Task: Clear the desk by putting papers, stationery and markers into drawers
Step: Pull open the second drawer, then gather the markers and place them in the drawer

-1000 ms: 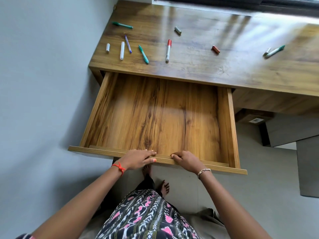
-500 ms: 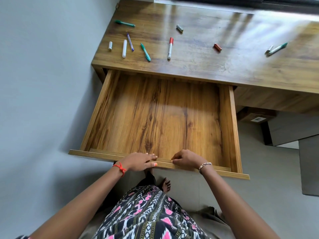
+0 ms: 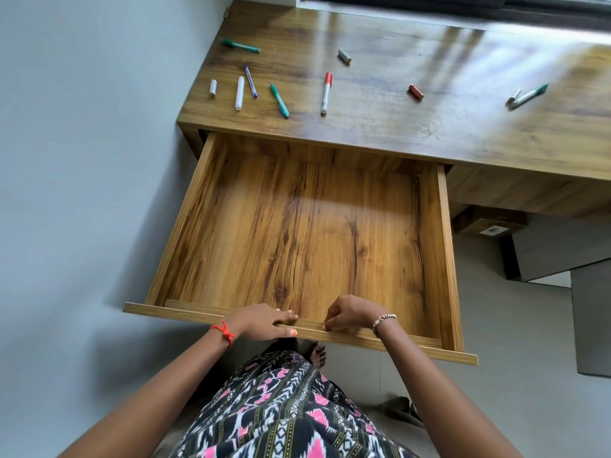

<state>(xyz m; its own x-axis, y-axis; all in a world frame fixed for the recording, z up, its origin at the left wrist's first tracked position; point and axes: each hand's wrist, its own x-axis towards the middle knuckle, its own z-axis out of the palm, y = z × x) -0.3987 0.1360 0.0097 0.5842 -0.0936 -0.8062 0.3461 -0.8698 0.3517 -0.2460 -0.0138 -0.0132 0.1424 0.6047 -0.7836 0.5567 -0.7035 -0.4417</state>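
A wide wooden drawer (image 3: 185, 226) stands pulled far out from under the desk (image 3: 463, 127), and nothing lies inside it. My left hand (image 3: 264, 322) and my right hand (image 3: 350, 315) both grip its front edge near the middle. On the desktop lie several markers and pens: a green marker (image 3: 240, 46) at the far left, a white marker (image 3: 239, 93), a purple pen (image 3: 251, 81), a green pen (image 3: 279, 100), a red-capped marker (image 3: 326, 92) and a green-capped marker (image 3: 528, 95) at the right. Loose caps lie among them: white (image 3: 213, 87), grey (image 3: 344, 56) and red (image 3: 415, 92).
A grey wall (image 3: 82, 160) runs along the left of the desk and drawer. A window frame (image 3: 463, 4) borders the desk's far edge. Grey furniture (image 3: 588, 309) stands on the floor at the right. My patterned clothing and a bare foot (image 3: 318, 355) are below the drawer front.
The drawer has slid a little further out toward me, with both hands still on its front edge. The markers on the desk have not moved.
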